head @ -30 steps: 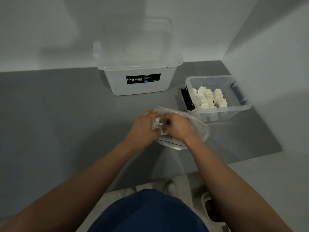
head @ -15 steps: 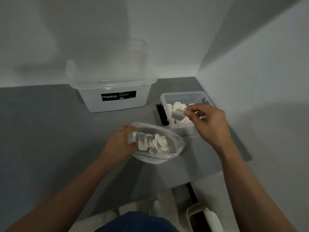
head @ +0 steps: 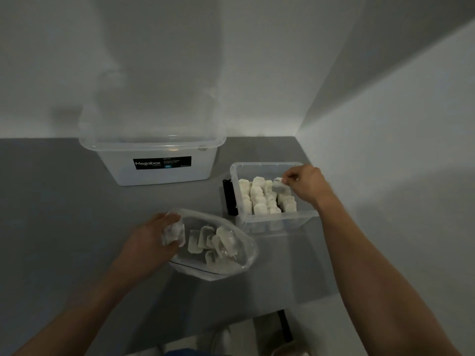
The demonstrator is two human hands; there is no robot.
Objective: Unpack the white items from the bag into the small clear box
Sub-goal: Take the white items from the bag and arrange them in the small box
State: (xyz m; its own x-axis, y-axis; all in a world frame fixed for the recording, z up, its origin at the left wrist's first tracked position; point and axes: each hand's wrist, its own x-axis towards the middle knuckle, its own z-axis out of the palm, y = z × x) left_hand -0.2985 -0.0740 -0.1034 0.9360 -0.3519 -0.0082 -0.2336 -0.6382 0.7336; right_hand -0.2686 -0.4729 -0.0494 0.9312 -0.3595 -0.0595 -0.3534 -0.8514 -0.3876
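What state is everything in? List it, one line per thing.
bag: open, lying on its side, part full, left hand grips its mouth.
small clear box: lidless, upright, part filled with white items.
held white item: pinched by right hand over the box.
Megabox bin: upright; lidded or not, unclear.

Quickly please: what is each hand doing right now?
Left hand: grips the bag at its open end.
Right hand: pinches one white item over the small clear box.

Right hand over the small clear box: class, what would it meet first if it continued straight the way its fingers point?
Likely the white items standing in the small clear box, just beyond the piece the right hand pinches; depth is uncertain.
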